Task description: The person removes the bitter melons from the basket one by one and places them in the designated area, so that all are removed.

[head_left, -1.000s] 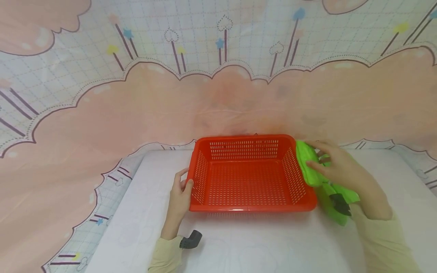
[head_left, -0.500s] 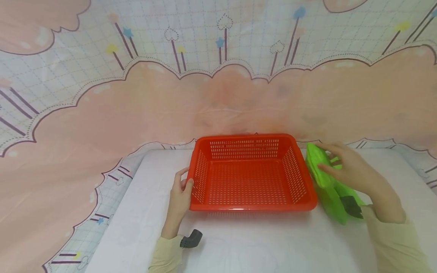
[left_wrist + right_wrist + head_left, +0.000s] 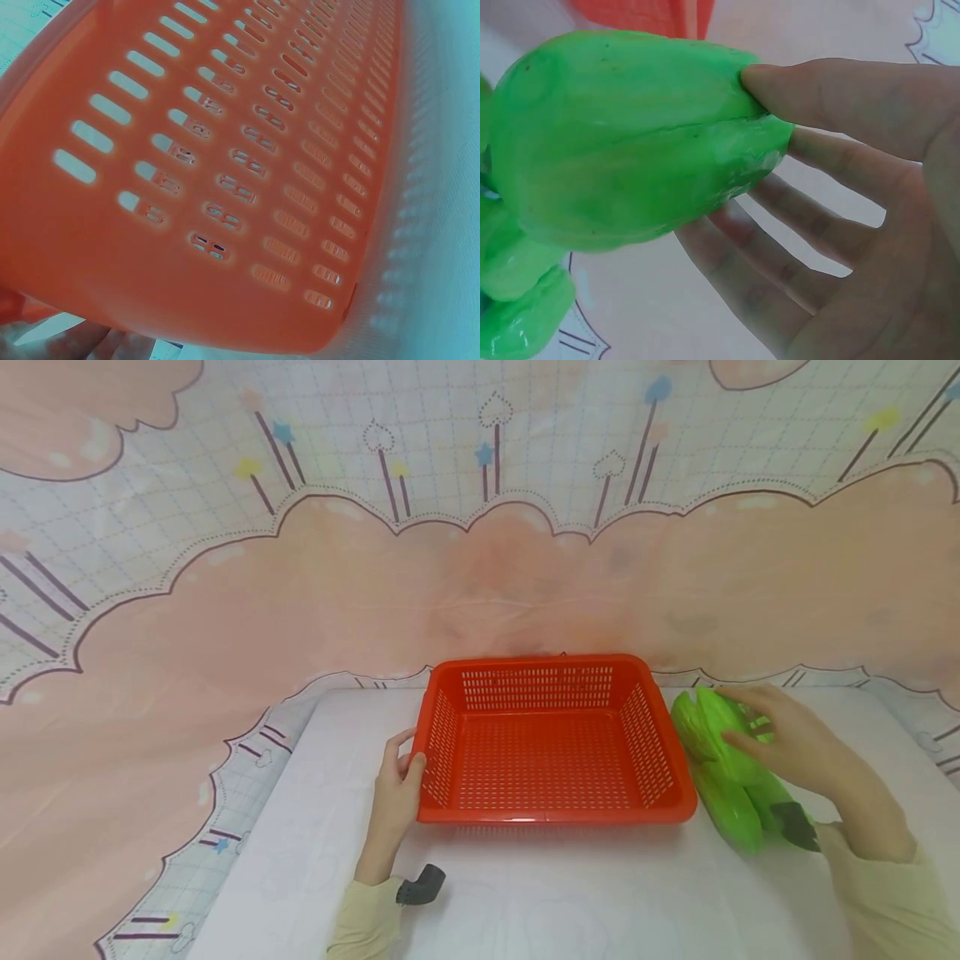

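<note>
My left hand (image 3: pixel 397 785) grips the left rim of a red plastic basket (image 3: pixel 551 816), whose slotted floor is bare. In the left wrist view the basket wall (image 3: pixel 225 300) fills most of the picture, with fingertips (image 3: pixel 67 341) at the lower left. To the right of the basket, my right hand (image 3: pixel 791 747) holds a glossy bright green, grooved fruit (image 3: pixel 622 142). Its thumb presses on one end and its fingers lie along the underside. More green pieces (image 3: pixel 727 810) of the same kind lie beneath and beside it, close to the basket's right wall.
The white table (image 3: pixel 555 893) extends in front of the basket. A patterned cloth backdrop (image 3: pixel 480 585) rises right behind it. Dark wrist mounts (image 3: pixel 422 885) stick out from both sleeves.
My right hand has moved right and slightly nearer with the green fruit, away from the basket's right rim. More green pieces now show beside it. The left hand and basket stay put.
</note>
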Motion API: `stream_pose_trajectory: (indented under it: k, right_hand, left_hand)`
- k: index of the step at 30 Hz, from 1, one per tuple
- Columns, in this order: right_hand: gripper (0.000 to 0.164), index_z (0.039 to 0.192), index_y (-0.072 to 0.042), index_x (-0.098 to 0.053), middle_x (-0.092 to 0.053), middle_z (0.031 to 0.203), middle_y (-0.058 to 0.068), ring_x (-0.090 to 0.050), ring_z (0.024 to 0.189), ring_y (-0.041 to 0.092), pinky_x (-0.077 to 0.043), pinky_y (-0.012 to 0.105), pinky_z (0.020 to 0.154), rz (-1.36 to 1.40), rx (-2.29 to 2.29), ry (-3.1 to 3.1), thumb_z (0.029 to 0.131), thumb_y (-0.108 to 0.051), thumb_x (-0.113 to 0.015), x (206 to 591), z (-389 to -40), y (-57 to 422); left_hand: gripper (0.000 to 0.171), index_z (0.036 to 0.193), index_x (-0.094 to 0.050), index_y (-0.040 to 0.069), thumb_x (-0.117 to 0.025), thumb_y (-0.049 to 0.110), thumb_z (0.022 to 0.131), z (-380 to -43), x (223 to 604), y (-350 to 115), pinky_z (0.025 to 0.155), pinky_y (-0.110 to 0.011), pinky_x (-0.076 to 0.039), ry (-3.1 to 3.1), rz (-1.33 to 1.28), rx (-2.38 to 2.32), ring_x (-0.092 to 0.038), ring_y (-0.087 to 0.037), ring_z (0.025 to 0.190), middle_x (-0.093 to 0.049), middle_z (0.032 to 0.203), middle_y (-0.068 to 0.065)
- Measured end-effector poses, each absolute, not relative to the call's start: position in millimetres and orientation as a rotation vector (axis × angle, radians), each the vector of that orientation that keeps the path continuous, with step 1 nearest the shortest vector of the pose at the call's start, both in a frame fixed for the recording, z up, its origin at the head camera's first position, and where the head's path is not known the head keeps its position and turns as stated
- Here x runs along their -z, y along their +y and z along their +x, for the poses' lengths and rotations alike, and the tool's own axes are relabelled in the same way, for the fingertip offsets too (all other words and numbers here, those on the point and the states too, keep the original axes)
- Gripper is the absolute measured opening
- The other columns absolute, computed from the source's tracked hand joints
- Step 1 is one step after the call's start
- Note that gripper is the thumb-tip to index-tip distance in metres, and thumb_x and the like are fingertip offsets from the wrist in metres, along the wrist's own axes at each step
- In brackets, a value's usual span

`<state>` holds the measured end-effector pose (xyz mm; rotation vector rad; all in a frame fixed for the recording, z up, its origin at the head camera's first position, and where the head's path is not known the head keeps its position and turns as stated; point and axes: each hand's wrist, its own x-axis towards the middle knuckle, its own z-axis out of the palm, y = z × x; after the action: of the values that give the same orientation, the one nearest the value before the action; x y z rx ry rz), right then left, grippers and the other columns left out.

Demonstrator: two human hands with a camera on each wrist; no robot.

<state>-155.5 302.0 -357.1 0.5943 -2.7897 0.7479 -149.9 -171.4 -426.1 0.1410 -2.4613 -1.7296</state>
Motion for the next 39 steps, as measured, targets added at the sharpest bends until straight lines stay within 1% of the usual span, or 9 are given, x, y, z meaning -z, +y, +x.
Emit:
stream_pose_trajectory:
  k: [1, 6, 8, 12, 16, 20, 26, 28, 39]
  right_hand:
    - [0.06, 0.138, 0.007, -0.049, -0.053, 0.127, 0.028, -0.062, 0.093, 0.038, -0.056, 0.035, 0.072, 0.59, -0.752, -2.799, 0.084, -0.002, -0.075, 358, -155, 303]
    - [0.061, 0.142, 0.005, -0.045, -0.049, 0.132, 0.032, -0.059, 0.099, 0.043, -0.055, 0.055, 0.075, 0.517, -0.776, -2.881, 0.088, -0.006, -0.072, 357, -153, 307]
    - [0.062, 0.143, 0.004, -0.045, -0.048, 0.131, 0.033, -0.058, 0.1, 0.045, -0.054, 0.058, 0.074, 0.5, -0.772, -2.892, 0.088, -0.006, -0.072, 358, -152, 310]
    - [0.061, 0.14, 0.005, -0.047, -0.051, 0.125, 0.031, -0.059, 0.097, 0.044, -0.055, 0.049, 0.07, 0.502, -0.734, -2.873, 0.086, -0.004, -0.073, 364, -151, 318]
    - [0.06, 0.138, 0.006, -0.049, -0.052, 0.124, 0.032, -0.06, 0.095, 0.043, -0.054, 0.042, 0.069, 0.52, -0.702, -2.847, 0.084, -0.002, -0.074, 368, -151, 327]
    - [0.06, 0.137, 0.007, -0.05, -0.053, 0.122, 0.032, -0.061, 0.093, 0.042, -0.055, 0.043, 0.069, 0.529, -0.662, -2.838, 0.083, -0.001, -0.075, 370, -150, 334]
    - [0.063, 0.141, 0.008, -0.046, -0.05, 0.122, 0.036, -0.06, 0.092, 0.046, -0.053, 0.058, 0.07, 0.51, -0.661, -2.86, 0.084, 0.001, -0.073, 373, -148, 341]
    - [0.063, 0.141, 0.008, -0.045, -0.049, 0.123, 0.037, -0.059, 0.092, 0.047, -0.053, 0.06, 0.07, 0.495, -0.658, -2.872, 0.085, 0.001, -0.072, 374, -146, 343]
    - [0.057, 0.135, 0.012, -0.048, -0.05, 0.118, 0.038, -0.059, 0.088, 0.047, -0.052, 0.056, 0.066, 0.438, -0.585, -2.905, 0.084, 0.0, -0.072, 382, -141, 359]
  left_hand:
    - [0.043, 0.146, -0.04, 0.014, -0.045, 0.011, 0.104, -150, 426, -172, 0.08, -0.044, -0.058, -2.461, 0.142, 1.73, -0.066, -0.032, 0.097, -0.065, 0.12, -0.025]
    - [0.043, 0.146, -0.04, 0.014, -0.044, 0.011, 0.104, -150, 426, -172, 0.079, -0.044, -0.058, -2.453, 0.144, 1.742, -0.066, -0.031, 0.095, -0.065, 0.118, -0.025]
    - [0.043, 0.146, -0.04, 0.014, -0.044, 0.011, 0.104, -150, 425, -171, 0.079, -0.044, -0.058, -2.454, 0.146, 1.743, -0.066, -0.031, 0.095, -0.065, 0.119, -0.025]
    - [0.043, 0.147, -0.039, 0.014, -0.044, 0.011, 0.104, -149, 425, -171, 0.082, -0.045, -0.058, -2.462, 0.151, 1.745, -0.066, -0.032, 0.098, -0.064, 0.121, -0.025]
    - [0.043, 0.147, -0.039, 0.015, -0.044, 0.011, 0.104, -148, 425, -170, 0.082, -0.044, -0.058, -2.466, 0.151, 1.741, -0.065, -0.032, 0.099, -0.064, 0.122, -0.024]
    - [0.043, 0.147, -0.04, 0.014, -0.045, 0.011, 0.104, -149, 425, -170, 0.081, -0.043, -0.058, -2.458, 0.146, 1.737, -0.065, -0.032, 0.098, -0.065, 0.12, -0.024]
    - [0.042, 0.146, -0.04, 0.015, -0.045, 0.012, 0.104, -149, 425, -170, 0.081, -0.041, -0.057, -2.458, 0.141, 1.729, -0.065, -0.031, 0.097, -0.065, 0.12, -0.024]
    - [0.042, 0.146, -0.04, 0.015, -0.045, 0.012, 0.104, -149, 425, -170, 0.081, -0.041, -0.057, -2.459, 0.14, 1.728, -0.065, -0.031, 0.097, -0.065, 0.12, -0.024]
    - [0.043, 0.147, -0.039, 0.015, -0.044, 0.013, 0.104, -147, 422, -169, 0.084, -0.043, -0.057, -2.47, 0.166, 1.74, -0.064, -0.032, 0.099, -0.064, 0.122, -0.023]
